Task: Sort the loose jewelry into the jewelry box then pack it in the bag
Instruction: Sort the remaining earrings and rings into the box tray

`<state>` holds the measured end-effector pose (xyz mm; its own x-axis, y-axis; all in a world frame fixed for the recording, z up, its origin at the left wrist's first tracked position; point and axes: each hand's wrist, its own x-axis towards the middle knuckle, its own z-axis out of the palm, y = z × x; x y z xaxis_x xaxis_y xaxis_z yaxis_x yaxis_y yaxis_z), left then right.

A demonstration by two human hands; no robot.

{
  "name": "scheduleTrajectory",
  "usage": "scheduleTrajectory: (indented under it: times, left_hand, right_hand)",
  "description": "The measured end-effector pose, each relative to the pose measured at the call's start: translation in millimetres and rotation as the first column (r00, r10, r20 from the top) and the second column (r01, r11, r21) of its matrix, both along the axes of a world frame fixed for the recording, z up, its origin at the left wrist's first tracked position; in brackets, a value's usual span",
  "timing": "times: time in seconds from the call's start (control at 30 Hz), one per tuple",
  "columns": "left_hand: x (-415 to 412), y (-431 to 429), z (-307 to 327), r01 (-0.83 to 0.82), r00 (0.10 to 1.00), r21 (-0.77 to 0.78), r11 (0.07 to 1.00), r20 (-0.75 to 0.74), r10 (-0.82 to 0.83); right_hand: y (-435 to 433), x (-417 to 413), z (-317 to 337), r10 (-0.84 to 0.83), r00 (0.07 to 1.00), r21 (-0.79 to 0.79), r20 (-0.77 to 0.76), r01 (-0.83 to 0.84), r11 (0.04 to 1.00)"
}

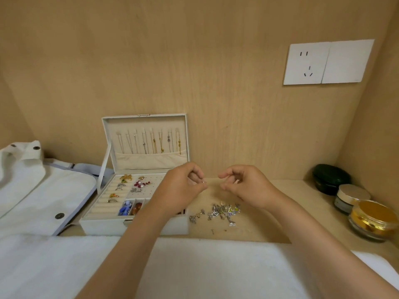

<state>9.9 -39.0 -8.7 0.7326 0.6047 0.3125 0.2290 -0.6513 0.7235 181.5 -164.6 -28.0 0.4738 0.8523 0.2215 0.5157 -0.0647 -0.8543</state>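
a: left hand point(181, 188)?
b: pinching a small silver piece point(203, 181), raised by the right edge of the open jewelry box point(133, 227).
a: right hand point(246, 186)?
b: curled just beside, apart; can't tell if holding anything.
a: loose jewelry point(224, 211)?
b: heaped on the shelf point(280, 212) just right of the box; white bag point(32, 190) on its left.

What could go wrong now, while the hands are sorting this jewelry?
The left hand pinches a tiny silver piece by the fingertips only; it may slip and get lost. The loose jewelry pile and a small pin lie near the front edge of the shelf, beside the right forearm, which could sweep them off.
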Motion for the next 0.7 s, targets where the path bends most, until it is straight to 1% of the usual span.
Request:
scheduleTrajectory:
  times: [0.1,0.23,0.4,0.5,0.57,0.7]
  left_hand:
    - [-24.5,18.6,4.5,-0.035,0.999,-0.015,0.999,-0.005,0.035]
    - [-52.2,42.8,7.6,-0.064,0.998,0.007,0.998,0.002,0.064]
    - [-84.2,72.5,10.0,-0.139,0.988,-0.042,0.989,0.059,0.142]
    - [-99.1,90.3,1.3,-0.164,0.978,-0.105,0.981,0.111,0.176]
    - [-104.7,98.7,-5.8,-0.175,0.975,-0.113,0.978,0.120,0.188]
    - [-112.7,105.7,-11.5,-0.190,0.968,-0.138,0.972,0.141,0.209]
  right_hand:
    - [11.6,-20.0,6.5,-0.013,0.999,0.001,0.035,0.013,1.000]
    - [34.5,-48.4,19.4,0.049,0.997,0.012,0.056,-0.050,0.999]
    - [75.8,-77.4,30.1,0.075,0.991,0.016,0.108,-0.077,0.997]
    - [99.7,-90.9,31.2,0.067,0.989,0.004,0.131,-0.068,0.998]
    - [112.8,-98.3,31.4,0.070,0.982,-0.026,0.177,-0.066,0.997]
    - [132.0,-109.7,26.1,0.063,0.944,-0.117,0.324,-0.026,0.993]
